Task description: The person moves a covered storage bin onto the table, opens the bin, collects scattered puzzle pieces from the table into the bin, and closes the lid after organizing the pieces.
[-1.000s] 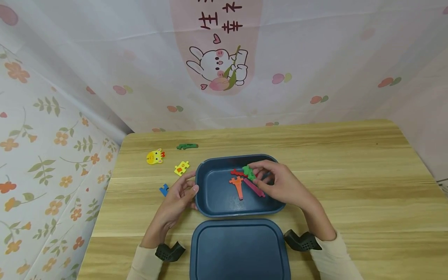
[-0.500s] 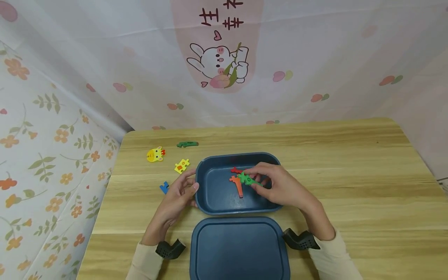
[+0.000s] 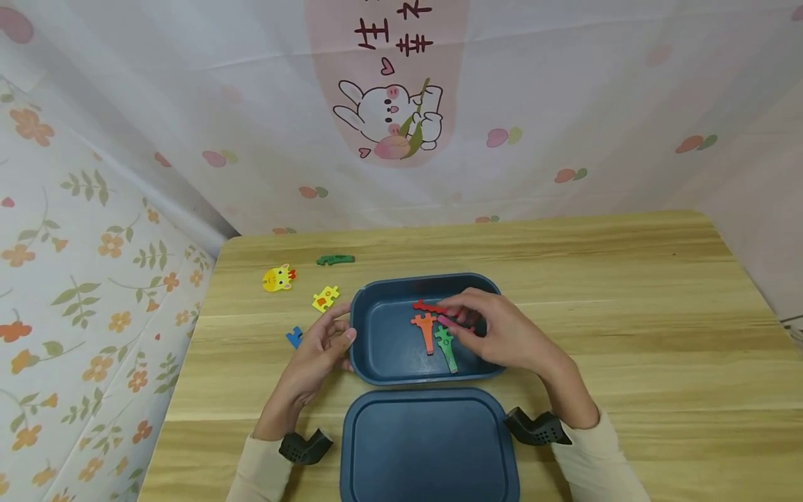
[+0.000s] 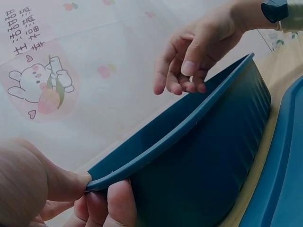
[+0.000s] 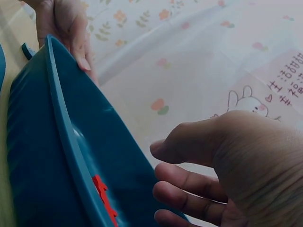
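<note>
My left hand (image 3: 323, 344) holds the left end of a dark blue plastic box (image 3: 383, 335); in the left wrist view its thumb and fingers pinch the rim (image 4: 137, 163). Over the box's right part hovers my right hand (image 3: 498, 328), and both wrist views show its fingers loosely bent, apart, with nothing between them. Below it lie a red puzzle piece (image 3: 428, 306) and a pink piece (image 3: 446, 321), both partly hidden by the hand. An orange puzzle piece (image 3: 426, 333) and a green one (image 3: 447, 347) lie side by side in the box.
A blue lid (image 3: 429, 446) lies in front of the box. To the left on the wooden table (image 3: 627, 314) are a yellow giraffe-head piece (image 3: 279, 278), a yellow puzzle piece (image 3: 325, 298), a dark green piece (image 3: 335, 259) and a blue piece (image 3: 294, 337).
The green puzzle piece, earlier in my right hand, now lies in the box beside the orange one. The pink piece lies at a flatter angle. My left hand stays on the box.
</note>
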### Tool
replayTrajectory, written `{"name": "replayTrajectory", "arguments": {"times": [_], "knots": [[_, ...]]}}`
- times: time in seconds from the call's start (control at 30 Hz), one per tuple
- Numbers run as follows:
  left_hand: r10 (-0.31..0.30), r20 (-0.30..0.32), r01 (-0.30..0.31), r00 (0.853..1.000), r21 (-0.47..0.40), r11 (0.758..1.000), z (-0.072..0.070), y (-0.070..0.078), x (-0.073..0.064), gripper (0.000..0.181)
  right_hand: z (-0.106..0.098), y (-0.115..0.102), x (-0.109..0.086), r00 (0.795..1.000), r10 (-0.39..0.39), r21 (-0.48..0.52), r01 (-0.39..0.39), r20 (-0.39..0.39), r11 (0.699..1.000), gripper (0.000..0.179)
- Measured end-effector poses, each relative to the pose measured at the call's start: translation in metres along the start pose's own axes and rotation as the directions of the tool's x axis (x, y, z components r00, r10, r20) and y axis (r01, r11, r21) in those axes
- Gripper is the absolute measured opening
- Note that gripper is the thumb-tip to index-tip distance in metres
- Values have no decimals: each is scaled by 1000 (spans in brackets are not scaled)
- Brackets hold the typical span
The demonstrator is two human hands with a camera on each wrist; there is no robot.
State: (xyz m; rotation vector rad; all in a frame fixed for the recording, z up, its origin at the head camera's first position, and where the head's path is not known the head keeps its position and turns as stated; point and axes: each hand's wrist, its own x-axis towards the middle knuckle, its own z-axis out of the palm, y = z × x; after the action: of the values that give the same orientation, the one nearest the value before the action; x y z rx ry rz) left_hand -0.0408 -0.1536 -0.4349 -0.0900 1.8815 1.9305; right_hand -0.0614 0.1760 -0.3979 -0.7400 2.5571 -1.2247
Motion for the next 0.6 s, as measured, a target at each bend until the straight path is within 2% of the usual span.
{"name": "replayTrajectory", "arguments": {"times": [0.3,0.5,0.6], "knots": [[9,6,-9,1000,0,1000,0,0,0,53,-4,-3,-3,997,11,-43,-14,-80,999,36],[8,-5,-8,1000,-4,1000,-1,-1,-1,52,-6,-5,-5,993,2,-51,-8,-119,999,31],[8,0,-8,1000,-6,1000,1,-3,0,52,-6,-3,-8,985,4,-74,-17,-175,997,28]]}}
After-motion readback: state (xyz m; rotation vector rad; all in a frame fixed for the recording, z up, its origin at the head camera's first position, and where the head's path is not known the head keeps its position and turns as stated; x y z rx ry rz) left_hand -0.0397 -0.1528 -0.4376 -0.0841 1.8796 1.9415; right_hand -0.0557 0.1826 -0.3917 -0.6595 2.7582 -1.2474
